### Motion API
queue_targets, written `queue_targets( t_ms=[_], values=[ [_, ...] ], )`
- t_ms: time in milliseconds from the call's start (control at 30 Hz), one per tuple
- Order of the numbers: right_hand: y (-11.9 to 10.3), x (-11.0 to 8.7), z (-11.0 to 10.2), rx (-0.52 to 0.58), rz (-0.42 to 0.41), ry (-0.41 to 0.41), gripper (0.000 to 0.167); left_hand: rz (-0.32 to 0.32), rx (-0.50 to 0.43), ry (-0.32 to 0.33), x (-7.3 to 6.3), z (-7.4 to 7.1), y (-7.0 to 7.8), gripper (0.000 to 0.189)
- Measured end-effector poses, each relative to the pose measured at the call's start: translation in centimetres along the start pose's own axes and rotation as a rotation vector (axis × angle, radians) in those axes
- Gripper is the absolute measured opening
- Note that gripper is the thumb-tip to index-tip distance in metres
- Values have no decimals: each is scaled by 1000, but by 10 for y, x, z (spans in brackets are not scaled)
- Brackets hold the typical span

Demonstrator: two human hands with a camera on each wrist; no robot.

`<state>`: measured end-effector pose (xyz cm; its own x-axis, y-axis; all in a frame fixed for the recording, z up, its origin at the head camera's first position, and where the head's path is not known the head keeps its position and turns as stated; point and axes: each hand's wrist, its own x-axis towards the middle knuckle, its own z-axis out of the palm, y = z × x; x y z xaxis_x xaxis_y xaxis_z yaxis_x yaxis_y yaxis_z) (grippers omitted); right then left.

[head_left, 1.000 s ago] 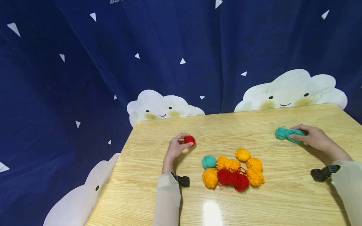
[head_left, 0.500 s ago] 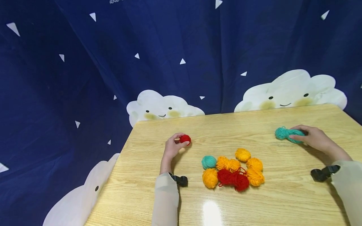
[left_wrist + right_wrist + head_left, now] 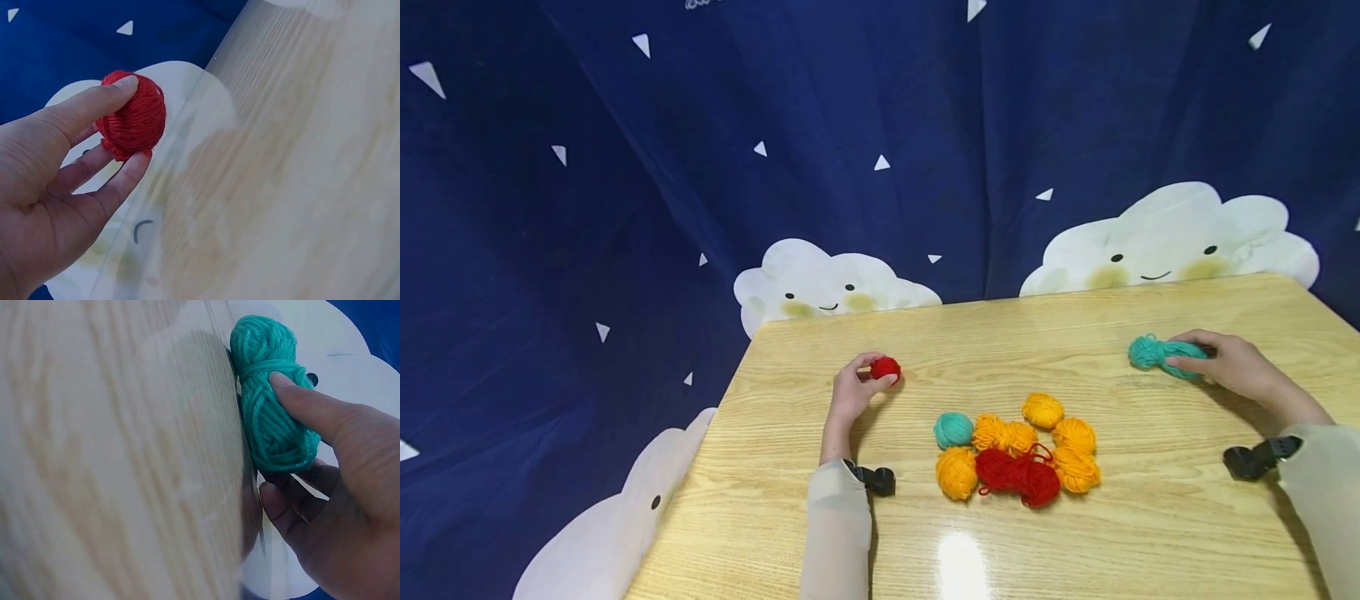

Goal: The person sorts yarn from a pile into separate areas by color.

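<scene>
My left hand (image 3: 854, 392) pinches a small red ball of yarn (image 3: 134, 115) between thumb and fingertips, over the left part of the table. On the right, my right hand (image 3: 1236, 365) holds a teal skein of yarn (image 3: 275, 400), cinched at its middle, with the thumb on top and the fingers behind it. Between the hands and closer to me lies a group of yarn: a teal ball (image 3: 953, 431), a red skein (image 3: 1018, 477), an orange skein (image 3: 1004, 435), an orange ball (image 3: 957, 473), another orange ball (image 3: 1043, 411) and an upright orange skein (image 3: 1077, 456).
The wooden table (image 3: 760, 500) reaches back to a dark blue curtain (image 3: 850, 125) printed with white clouds and triangles. Each wrist wears a black camera, the left camera (image 3: 877, 480) and the right camera (image 3: 1251, 461). Light glares off the table's front.
My left hand has moved a little to the left with the red ball of yarn. The right hand and the teal skein stay in place, as does the yarn group.
</scene>
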<state>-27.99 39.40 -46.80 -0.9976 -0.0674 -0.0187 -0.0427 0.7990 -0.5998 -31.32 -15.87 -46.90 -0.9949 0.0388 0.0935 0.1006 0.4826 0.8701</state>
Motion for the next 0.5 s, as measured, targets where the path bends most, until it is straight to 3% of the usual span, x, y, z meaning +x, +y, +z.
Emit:
queue_targets(
  t_ms=[500],
  values=[
    [1, 1, 0, -17, 1, 7, 66, 2, -2, 23, -3, -4, 1, 41]
  ],
)
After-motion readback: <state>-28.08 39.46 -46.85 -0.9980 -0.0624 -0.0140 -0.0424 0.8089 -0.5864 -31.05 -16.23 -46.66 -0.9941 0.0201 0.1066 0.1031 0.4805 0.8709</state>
